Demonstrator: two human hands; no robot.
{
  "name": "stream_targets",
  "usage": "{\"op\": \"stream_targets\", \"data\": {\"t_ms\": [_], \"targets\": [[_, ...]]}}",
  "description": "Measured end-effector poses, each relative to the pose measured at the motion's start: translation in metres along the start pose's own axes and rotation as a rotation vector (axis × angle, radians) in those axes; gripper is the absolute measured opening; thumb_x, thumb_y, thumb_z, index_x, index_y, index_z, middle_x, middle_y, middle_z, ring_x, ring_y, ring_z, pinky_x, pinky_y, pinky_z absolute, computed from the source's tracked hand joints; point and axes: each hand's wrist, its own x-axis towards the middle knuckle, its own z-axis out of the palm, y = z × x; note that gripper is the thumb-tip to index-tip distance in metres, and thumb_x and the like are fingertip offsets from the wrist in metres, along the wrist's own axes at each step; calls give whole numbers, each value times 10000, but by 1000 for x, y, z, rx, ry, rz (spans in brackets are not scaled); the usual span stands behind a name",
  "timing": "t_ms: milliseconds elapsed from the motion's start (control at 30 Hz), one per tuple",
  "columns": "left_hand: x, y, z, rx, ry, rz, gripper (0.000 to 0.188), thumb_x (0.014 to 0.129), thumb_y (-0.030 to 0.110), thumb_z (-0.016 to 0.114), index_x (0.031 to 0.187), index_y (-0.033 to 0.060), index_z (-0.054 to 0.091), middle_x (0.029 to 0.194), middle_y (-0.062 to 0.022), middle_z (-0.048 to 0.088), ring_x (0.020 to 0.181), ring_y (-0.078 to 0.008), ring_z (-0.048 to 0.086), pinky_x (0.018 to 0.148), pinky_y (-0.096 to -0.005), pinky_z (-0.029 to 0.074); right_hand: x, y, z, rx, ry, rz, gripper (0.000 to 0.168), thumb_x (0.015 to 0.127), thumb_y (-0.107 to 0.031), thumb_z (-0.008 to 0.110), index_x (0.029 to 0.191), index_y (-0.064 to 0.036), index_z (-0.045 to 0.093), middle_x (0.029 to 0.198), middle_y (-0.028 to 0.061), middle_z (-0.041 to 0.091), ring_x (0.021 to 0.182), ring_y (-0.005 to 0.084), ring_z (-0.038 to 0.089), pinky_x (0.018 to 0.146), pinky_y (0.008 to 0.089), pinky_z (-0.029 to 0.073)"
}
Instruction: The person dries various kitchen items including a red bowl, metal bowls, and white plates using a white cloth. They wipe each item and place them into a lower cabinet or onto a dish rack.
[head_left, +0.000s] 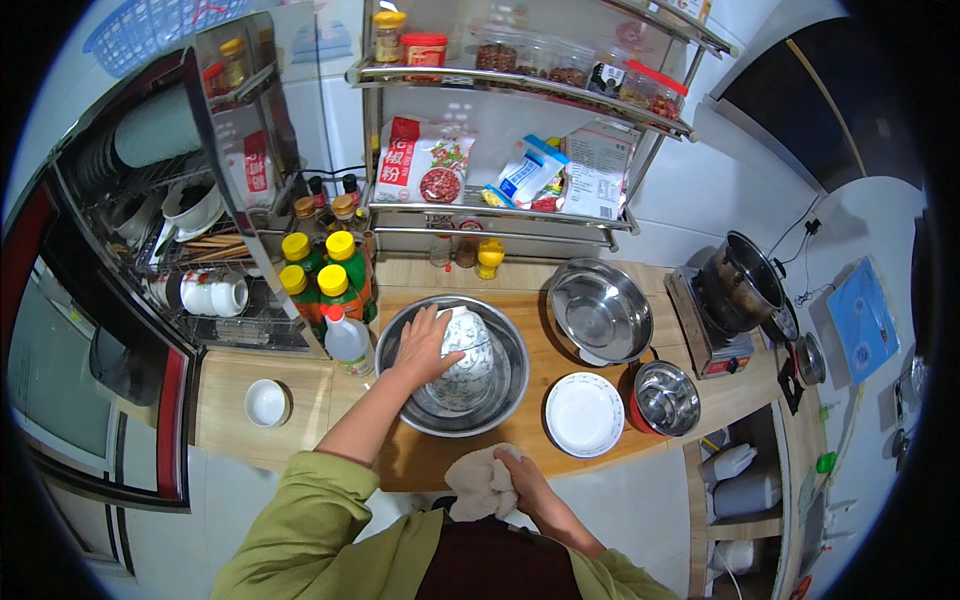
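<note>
My left hand lies over the left side of white bowls with a grey-blue floral pattern. Its thumb points right across them, and the fingers look extended rather than wrapped around a rim. These bowls sit tipped inside a large stainless steel basin; how many there are is hard to tell. Below the basin, at the front edge of the wooden board, my right hand grips a bunched beige cloth.
Right of the basin stand a white bowl, an empty steel basin and a smaller steel bowl. A pot sits on a portable stove. Yellow-capped bottles and a small white bowl are left.
</note>
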Motion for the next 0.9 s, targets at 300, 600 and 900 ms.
{"op": "stream_targets", "data": {"t_ms": [300, 600, 900], "targets": [[38, -15, 15, 76, -328, 127, 698, 742, 476, 539, 1271, 91, 298, 1280, -232, 274, 1158, -389, 297, 927, -422, 326, 0, -14, -48, 76, 61, -8, 308, 863, -238, 454, 1010, 31, 479, 880, 115, 556, 774, 209, 572, 669, 323, 484], [40, -8, 19, 152, -297, 107, 681, 717, 468, 559, 1210, 41, 361, 1164, -244, 370, 1058, -391, 388, 824, -430, 407, 10, -27, -57, 110, -14, -27, 294, 857, -260, 471, 975, 8, 496, 868, 85, 557, 764, 182, 561, 664, 304, 472], [48, 23, 19, 276, -307, -69, 647, 704, 474, 576, 1154, 55, 374, 1065, -236, 410, 983, -390, 430, 808, -427, 398, 25, -24, -60, 98, -28, 63, 321, 826, -259, 523, 967, 29, 526, 873, 83, 569, 754, 174, 564, 638, 301, 472]]}}
